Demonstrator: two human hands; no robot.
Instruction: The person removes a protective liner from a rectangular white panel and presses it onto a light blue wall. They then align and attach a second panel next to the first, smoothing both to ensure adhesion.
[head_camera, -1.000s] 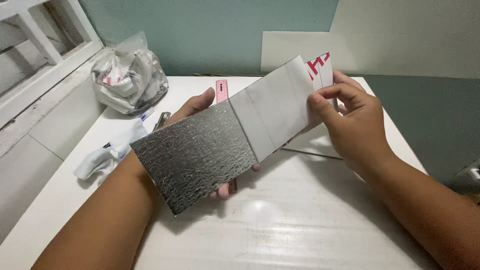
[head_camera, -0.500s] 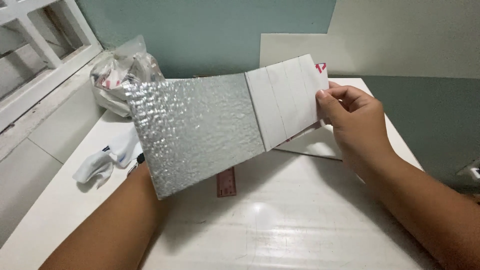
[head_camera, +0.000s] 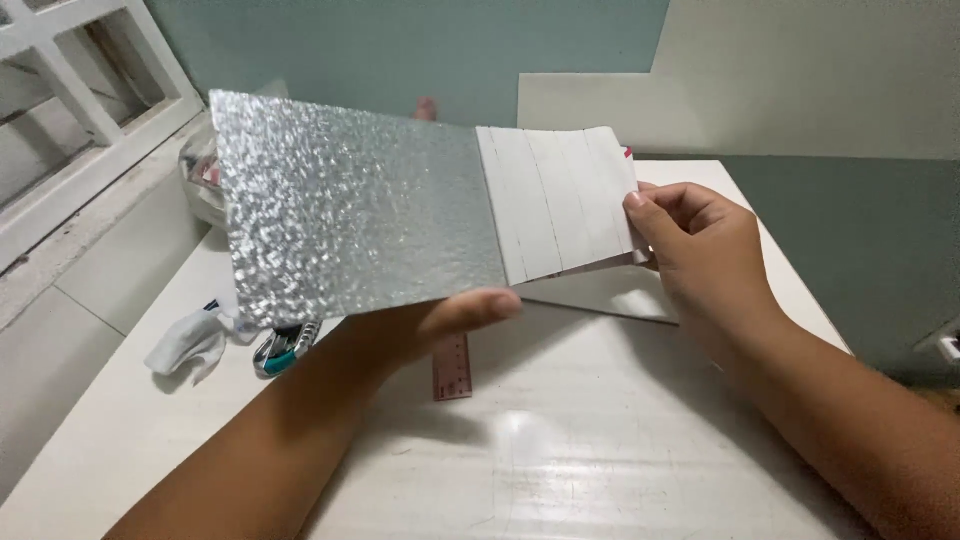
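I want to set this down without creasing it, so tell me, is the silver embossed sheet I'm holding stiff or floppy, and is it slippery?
The silver embossed sheet looks fairly stiff: it stays nearly flat, held only from below by the left hand and at its white end by the right hand. It seems light, since fingertips carry it. Its shiny foil face may be somewhat slick.

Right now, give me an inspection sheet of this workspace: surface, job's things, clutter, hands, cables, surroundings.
Surface: white table, glossy.
Job's things: silver embossed sheet held up over the table, white backing at its right end.
Clutter: pink ruler flat under the sheet; cutter and crumpled white cloth at left; plastic bag behind the sheet, mostly hidden; white board lying under the right hand.
Hands: left hand supports the sheet from below; right hand pinches the backing's edge.
Cables: nothing seen.
Surroundings: teal wall, white window frame at left.
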